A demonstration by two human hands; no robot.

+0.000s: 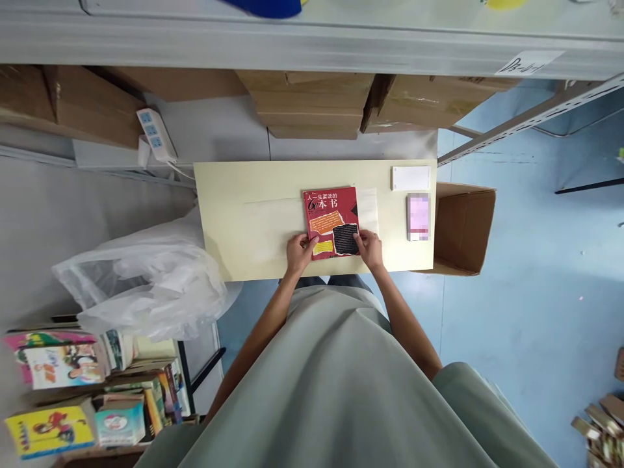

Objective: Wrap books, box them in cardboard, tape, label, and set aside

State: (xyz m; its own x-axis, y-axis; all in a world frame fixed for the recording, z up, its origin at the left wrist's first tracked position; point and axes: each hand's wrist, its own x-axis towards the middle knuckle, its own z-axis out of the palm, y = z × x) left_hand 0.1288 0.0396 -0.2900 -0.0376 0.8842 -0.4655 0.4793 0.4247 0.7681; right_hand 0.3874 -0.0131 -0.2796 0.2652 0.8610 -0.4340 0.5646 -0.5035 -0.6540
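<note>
A red book (333,211) with white Chinese lettering and orange, black and yellow patches on its cover lies on the pale yellow table (234,221). My left hand (299,252) grips its lower left edge, thumb over the cover. At the lower right edge my right hand (369,248) holds it the same way, fingers closed round the side. Under the book a pale sheet (369,211) shows at the right. Further right lie a white box (411,178) and a pink-and-white pack (418,216), both apart from my hands.
An open cardboard box (465,227) stands off the table's right end. At left are a clear plastic bag (160,279), a power strip (156,135) and stacked books (131,396). A metal shelf (292,42) spans the top, with cardboard boxes (312,104) below it.
</note>
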